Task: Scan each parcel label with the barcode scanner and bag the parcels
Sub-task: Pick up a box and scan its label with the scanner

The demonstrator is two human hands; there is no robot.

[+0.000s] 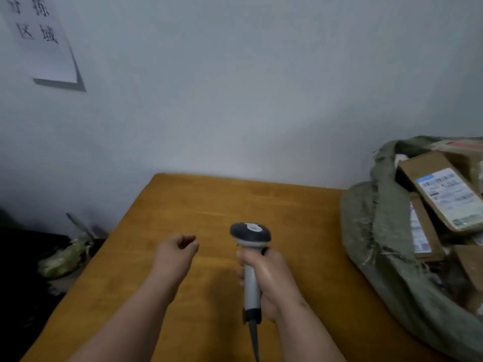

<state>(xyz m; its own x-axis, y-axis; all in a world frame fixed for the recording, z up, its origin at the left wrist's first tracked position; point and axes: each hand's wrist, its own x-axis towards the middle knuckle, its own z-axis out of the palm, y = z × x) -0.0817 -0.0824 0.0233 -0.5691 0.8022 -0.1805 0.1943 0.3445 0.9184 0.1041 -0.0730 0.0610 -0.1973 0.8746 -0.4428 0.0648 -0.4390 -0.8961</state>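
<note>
Over the wooden worktop (198,205), my right hand (271,280) wraps its fingers round the grey handle of the barcode scanner (251,259), dark head up and pointing away from me toward the wall, its cable (254,340) trailing back off the near edge. My left hand (177,253) hovers just beside it with the grip loosely curled on nothing, fingertips tucked toward the palm.

Parcels sit well apart to my right, heaped in the open mouth of a green woven sack (386,231) that slumps on the worktop's far right corner. The topmost cardboard parcel (441,189) lies tilted with its white shipping label (448,198) facing up; more labelled boxes show beneath it, though I cannot tell how many.

Risks as I judge them: no parcel lies in front of the scanner, so a trigger pull now would read nothing. Swinging the scanner toward the sack could drag the cable across the worktop edge and snag it. Scanning into the heap invites a wrong read, since several labels crowd together and the beam could catch a neighbour's barcode. The top parcel's tilt and glossy label may throw glare, and tugging it out one-handed could tip the loose boxes or pull the slack sack off the corner. I also cannot tell scanned from unscanned parcels there.
</note>
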